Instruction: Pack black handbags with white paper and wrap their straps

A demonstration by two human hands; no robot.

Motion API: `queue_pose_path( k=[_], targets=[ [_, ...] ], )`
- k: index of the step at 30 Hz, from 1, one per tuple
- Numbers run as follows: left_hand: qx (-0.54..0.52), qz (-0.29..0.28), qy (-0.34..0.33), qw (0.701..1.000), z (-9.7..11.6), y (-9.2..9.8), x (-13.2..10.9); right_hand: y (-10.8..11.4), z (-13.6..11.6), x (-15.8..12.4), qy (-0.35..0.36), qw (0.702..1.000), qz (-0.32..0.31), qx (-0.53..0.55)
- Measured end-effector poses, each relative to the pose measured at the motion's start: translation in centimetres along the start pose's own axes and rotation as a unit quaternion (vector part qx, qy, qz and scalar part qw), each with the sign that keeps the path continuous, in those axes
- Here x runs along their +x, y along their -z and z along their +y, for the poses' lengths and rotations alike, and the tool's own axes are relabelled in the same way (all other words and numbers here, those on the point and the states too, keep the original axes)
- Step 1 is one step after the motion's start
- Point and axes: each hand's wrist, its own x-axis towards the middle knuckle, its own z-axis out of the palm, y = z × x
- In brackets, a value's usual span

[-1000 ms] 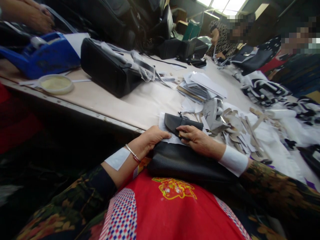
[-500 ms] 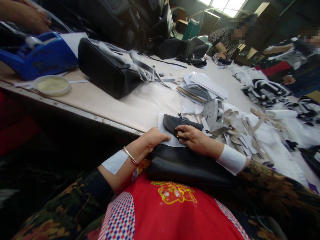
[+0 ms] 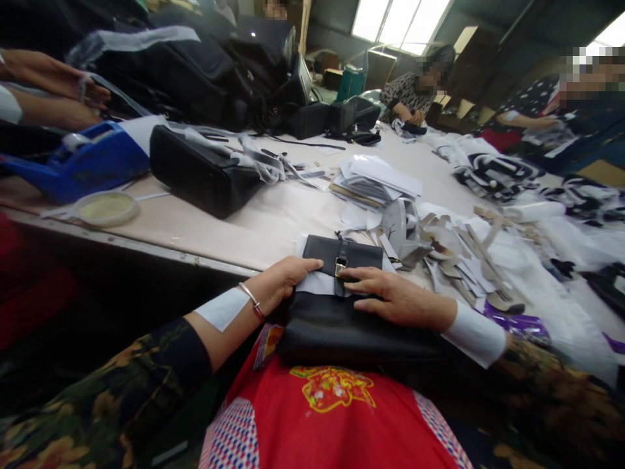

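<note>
At the near edge of the tabletop [image 3: 244, 228], pressing a black bag [image 3: 336, 326] down with left hand [image 3: 283, 281] and right hand [image 3: 390, 298], both flat, fingers spread, gripping nothing, right beside its brass buckle [image 3: 340, 266].

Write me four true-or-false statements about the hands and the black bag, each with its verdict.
1. The left hand and the right hand both rest on the black bag. True.
2. A gold buckle lies right by the right hand's fingertips. True.
3. The bracelet is on the right wrist. False: it is on the left wrist.
4. The round dish stands on the bag. False: it stands on the table, far to the left.
</note>
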Motion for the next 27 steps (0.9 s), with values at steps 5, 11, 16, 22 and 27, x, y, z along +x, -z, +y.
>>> queue_pose_path(
  k=[5,11,16,22,27],
  targets=[
    [0.087,0.049,-0.017,0.995,0.2,0.4,-0.1,-0.1,2.2,-4.8,-0.06,0.994,0.078,0.042],
    [0.162,0.075,-0.023,0.984,1.0,0.1,-0.5,-4.3,4.2,-7.7,-0.297,0.884,0.298,0.206],
    [0.127,0.021,-0.049,0.99,0.3,-1.3,-2.0,-7.6,3.7,-7.7,-0.282,0.776,0.268,0.497],
    [-0.079,-0.085,-0.024,0.993,-1.8,-0.7,-5.1,-7.1,1.4,-7.4,-0.162,0.736,0.343,0.561],
    [-0.199,-0.148,-0.05,0.967,-2.1,1.0,-8.1,-4.0,-1.0,-6.6,-0.056,0.76,0.364,0.536]
  ],
)
